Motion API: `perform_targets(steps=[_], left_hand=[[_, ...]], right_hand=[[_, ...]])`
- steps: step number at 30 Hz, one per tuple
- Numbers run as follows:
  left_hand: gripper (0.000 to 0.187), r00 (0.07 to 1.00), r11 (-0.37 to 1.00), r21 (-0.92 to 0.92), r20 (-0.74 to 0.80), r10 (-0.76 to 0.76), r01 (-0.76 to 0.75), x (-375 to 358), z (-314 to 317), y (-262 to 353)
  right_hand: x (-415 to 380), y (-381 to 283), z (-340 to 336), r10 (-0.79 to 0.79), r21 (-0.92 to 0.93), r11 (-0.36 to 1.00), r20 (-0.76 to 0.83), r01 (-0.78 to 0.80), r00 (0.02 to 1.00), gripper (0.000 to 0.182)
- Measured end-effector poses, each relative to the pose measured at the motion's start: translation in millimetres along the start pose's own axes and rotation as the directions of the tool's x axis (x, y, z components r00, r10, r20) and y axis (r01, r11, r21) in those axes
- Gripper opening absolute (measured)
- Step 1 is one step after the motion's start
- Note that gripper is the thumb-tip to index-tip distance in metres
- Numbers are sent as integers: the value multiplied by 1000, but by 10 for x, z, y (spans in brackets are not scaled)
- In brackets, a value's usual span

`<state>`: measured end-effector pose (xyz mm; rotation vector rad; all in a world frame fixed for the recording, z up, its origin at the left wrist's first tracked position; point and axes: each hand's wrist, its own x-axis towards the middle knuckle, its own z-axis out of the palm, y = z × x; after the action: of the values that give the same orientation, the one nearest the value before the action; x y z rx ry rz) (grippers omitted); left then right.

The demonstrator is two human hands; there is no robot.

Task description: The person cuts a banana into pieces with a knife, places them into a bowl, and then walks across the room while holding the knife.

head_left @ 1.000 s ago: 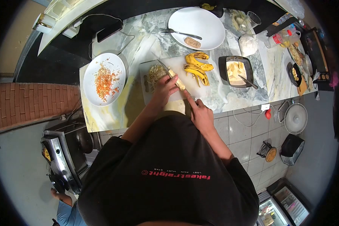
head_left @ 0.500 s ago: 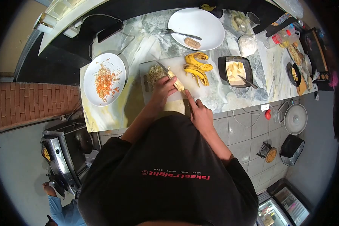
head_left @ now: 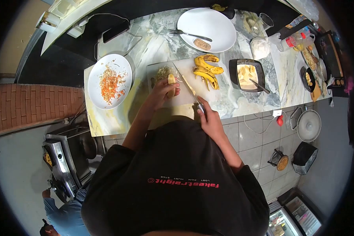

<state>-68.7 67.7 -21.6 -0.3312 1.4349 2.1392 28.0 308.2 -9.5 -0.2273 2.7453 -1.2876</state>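
My left hand (head_left: 164,93) is closed around a peeled banana (head_left: 171,80), held upright over the left part of the white cutting board (head_left: 182,67). A knife (head_left: 201,105) is gripped by its handle in my right hand (head_left: 211,119), its blade pointing up and left across the board. Along the blade lies a thin pale strip that looks like a banana slice (head_left: 189,85). Shredded pale sprouts (head_left: 163,73) sit beyond my left hand. To the right of the blade are yellow-brown banana peels (head_left: 207,72). A black bowl (head_left: 233,74) holds batter with pale slices and a utensil in it.
A white plate (head_left: 93,87) with shredded orange and pale vegetables stands at left. Farther back is a large white plate (head_left: 224,27) bearing a fork (head_left: 190,35). A bag of white powder (head_left: 260,47) stands near the bowl. Another person (head_left: 65,214) is by the stove (head_left: 63,169).
My left hand has moved slightly left with the banana, away from the knife. The knife now shows clear of it with a strip along the blade. The other person has shifted.
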Motion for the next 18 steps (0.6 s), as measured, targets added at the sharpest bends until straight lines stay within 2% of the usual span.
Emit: perform_targets(steps=[1,2,3,4,5,7,8,9,10,11,12,13,14,15,18], left_hand=[[33,1000,1000,0,-1,0,0,-2,-28,11],[34,1000,1000,25,-6,14,-14,-4,-59,18],[34,1000,998,50,-10,28,-28,-5,-86,22],[34,1000,998,50,-9,27,-26,-3,-123,18],[34,999,999,-4,11,53,-53,2,-168,8],[35,996,995,-58,30,80,-78,-17,-157,28],[35,997,996,-31,4,82,-82,-33,-130,28],[36,996,996,-4,-23,87,-87,-43,-97,35],[36,996,996,-3,-27,89,-89,-34,-79,11],[37,999,989,-138,-8,49,-49,-16,-62,-40],[38,1000,963,-271,18,9,-4,6,-49,-101],[38,1000,962,-272,20,7,-1,55,-58,-175],[39,992,919,-389,130,-6,57,127,-78,-248],[41,971,861,-493,238,-6,126,169,-57,-264],[40,950,826,-549,308,59,127,259,31,-347]], right_hand=[[-2,-4,-25,49,165,985,52,-57,997,47],[-5,53,-25,51,165,984,53,-59,997,47],[7,118,-30,179,453,849,240,-273,954,44],[17,171,-36,227,643,592,446,-486,866,42],[16,212,-39,228,643,592,445,-486,866,42],[39,208,-79,231,783,203,545,-588,806,34],[45,285,-79,175,792,138,571,-594,802,35],[31,345,-79,174,792,138,571,-594,802,35],[12,393,-72,86,816,56,571,-576,817,35],[-8,434,-51,-1,827,-30,561,-561,828,36],[-19,425,-49,-1,826,-31,563,-563,826,36],[-34,417,-57,-42,825,-96,555,-556,831,37],[-40,409,-67,-82,821,-161,542,-548,836,37],[-33,396,-67,-80,823,-162,539,-544,839,37],[-12,388,-71,-77,811,-199,547,-551,833,38]])
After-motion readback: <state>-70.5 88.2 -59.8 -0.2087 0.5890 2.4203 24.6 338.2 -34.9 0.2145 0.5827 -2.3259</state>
